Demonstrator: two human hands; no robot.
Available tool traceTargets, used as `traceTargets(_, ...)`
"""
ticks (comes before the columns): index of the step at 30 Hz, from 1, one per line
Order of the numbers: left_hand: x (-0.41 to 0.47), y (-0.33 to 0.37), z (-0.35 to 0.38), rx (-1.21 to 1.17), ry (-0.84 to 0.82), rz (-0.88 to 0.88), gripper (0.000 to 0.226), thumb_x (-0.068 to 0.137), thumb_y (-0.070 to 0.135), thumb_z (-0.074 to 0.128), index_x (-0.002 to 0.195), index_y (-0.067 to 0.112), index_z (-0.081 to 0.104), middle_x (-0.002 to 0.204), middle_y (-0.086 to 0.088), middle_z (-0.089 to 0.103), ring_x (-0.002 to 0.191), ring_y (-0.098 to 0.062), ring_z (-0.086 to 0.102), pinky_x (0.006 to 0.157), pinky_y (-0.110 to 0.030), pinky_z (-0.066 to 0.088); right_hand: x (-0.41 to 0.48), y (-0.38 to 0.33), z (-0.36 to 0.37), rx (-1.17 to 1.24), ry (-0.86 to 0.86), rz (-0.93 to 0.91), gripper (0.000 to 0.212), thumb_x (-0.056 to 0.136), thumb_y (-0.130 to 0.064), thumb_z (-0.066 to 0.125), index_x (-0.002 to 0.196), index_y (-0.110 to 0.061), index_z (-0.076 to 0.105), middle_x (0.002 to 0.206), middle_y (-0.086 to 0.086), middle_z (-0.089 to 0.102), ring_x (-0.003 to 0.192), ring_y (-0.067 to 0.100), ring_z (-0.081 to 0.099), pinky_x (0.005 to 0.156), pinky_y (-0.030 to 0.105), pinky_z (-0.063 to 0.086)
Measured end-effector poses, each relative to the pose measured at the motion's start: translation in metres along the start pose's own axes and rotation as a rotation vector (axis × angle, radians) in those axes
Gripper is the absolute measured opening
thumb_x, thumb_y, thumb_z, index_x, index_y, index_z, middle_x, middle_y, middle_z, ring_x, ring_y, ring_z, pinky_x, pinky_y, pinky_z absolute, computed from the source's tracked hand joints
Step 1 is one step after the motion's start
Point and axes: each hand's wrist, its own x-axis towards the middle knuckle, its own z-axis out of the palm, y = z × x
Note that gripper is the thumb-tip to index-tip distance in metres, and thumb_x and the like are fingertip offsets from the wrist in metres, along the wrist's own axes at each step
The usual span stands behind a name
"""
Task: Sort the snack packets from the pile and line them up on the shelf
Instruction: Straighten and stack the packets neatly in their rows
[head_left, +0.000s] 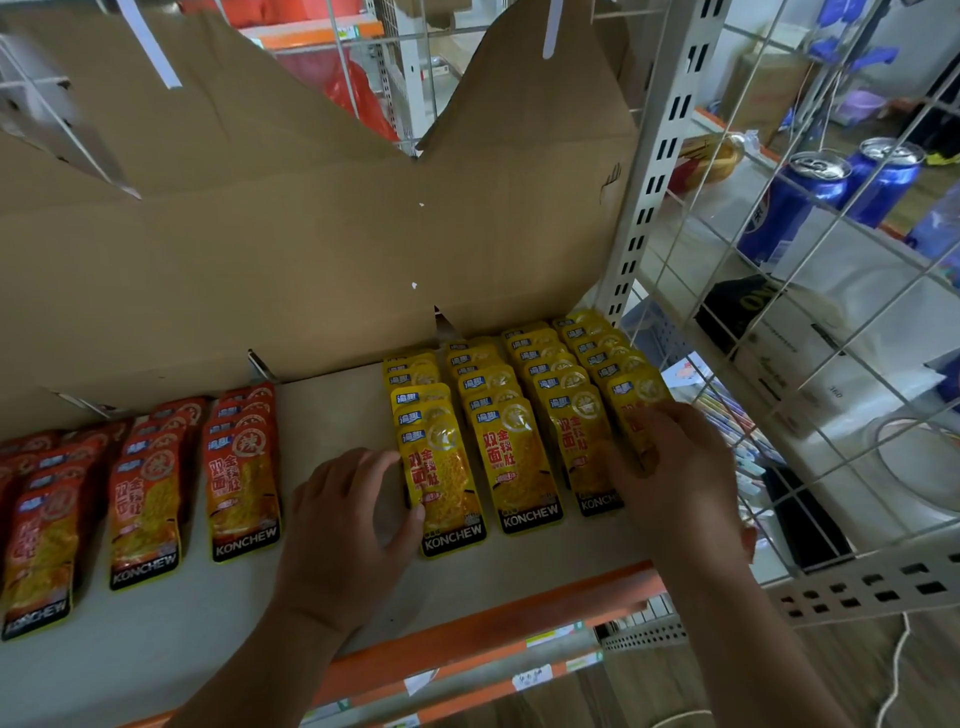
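The left fingers (387, 460) are loosely spread. Index tip and thumb touch the left edge of the front packet (449, 493) in the leftmost yellow column, nudging rather than pinching it. The left hand (353, 519) sits low over the shelf (332, 415) beside it.

The right fingers (636, 441) lie close together and bent over the front packet of the rightmost column (636, 392). The thumb is hidden, so I cannot tell whether the right hand (675, 467) pinches that packet or only presses it.

The yellow snack packets (514, 457) stand in four overlapped columns at the shelf's right end, and the red snack packets (241, 483) in similar columns at the left. No loose pile is in view.

This looks like a squaring-up step. To do it well, push from both outer edges inward with flat fingers so the columns close up evenly. Keep the front packets' bottom edges level with each other, since the leftmost one sits lower than its neighbours. Press lightly, because these glossy pouches probably slide and fan out.
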Motion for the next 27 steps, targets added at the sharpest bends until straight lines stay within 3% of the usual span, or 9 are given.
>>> traceTargets(4,0.0,0.0,0.0,0.0,-0.005,-0.005,0.053,0.085,0.05,0.058,0.127,0.017,0.063,0.12,-0.001,0.063,0.113,-0.029,0.059,0.092,-0.045,0.047,-0.013,-0.007,0.013,-0.075,-0.035,-0.144,0.038,0.076,-0.036,0.077,0.108,-0.016,0.075,0.109,0.005,0.067,0.093,0.034,0.064,0.082,0.05,0.054)
traceTargets(9,0.0,0.001,0.0,0.0,-0.008,-0.001,0.053,0.086,0.05,0.057,0.127,0.016,0.063,0.12,-0.002,0.063,0.113,-0.03,0.059,0.092,-0.048,0.048,-0.012,-0.003,0.017,-0.085,-0.103,-0.162,0.032,0.074,-0.031,0.079,0.104,-0.02,0.076,0.107,0.002,0.068,0.095,0.031,0.064,0.084,0.053,0.052)
traceTargets(14,0.001,0.001,-0.001,-0.006,-0.02,-0.01,0.053,0.086,0.05,0.057,0.126,0.018,0.063,0.12,0.0,0.063,0.112,-0.028,0.059,0.092,-0.045,0.047,-0.014,-0.002,0.02,-0.101,-0.151,-0.154,0.037,0.077,-0.038,0.067,0.108,-0.021,0.076,0.112,0.002,0.068,0.101,0.033,0.064,0.087,0.054,0.051)
traceTargets(27,0.0,0.002,-0.001,-0.011,-0.001,-0.01,0.053,0.086,0.051,0.057,0.127,0.018,0.062,0.12,0.001,0.063,0.114,-0.028,0.058,0.093,-0.045,0.047,-0.015,-0.002,0.02,-0.134,-0.11,-0.172,0.028,0.079,-0.031,0.07,0.105,-0.022,0.077,0.112,0.0,0.068,0.1,0.032,0.065,0.088,0.053,0.049)
